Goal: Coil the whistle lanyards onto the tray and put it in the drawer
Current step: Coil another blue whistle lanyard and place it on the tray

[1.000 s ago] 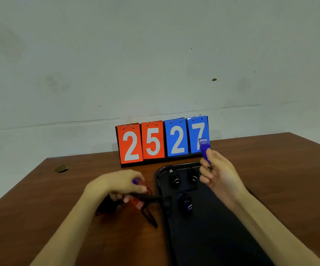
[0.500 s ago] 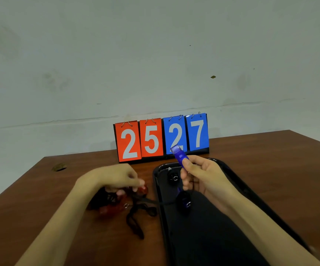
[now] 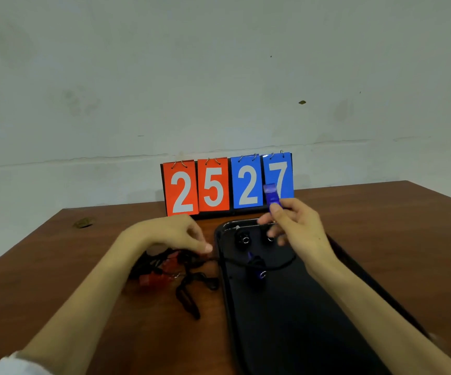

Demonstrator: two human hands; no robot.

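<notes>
Coiling in hand. Right hand [image 3: 297,228] fingers clamp blue whistle [image 3: 271,194] over far end of tray [image 3: 300,334]. Black cord [image 3: 283,265] runs across tray to left hand [image 3: 175,234], fingers pinched on it. Red whistles [image 3: 154,278] tangled under left fingers. Next, likely: wind cord, lay coil on tray.

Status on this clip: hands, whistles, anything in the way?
Right hand pinches blue whistle above tray. Left hand pinches its cord at tray's left edge. Red whistles tangled on table, uncoiled; nothing blocks tray.
</notes>
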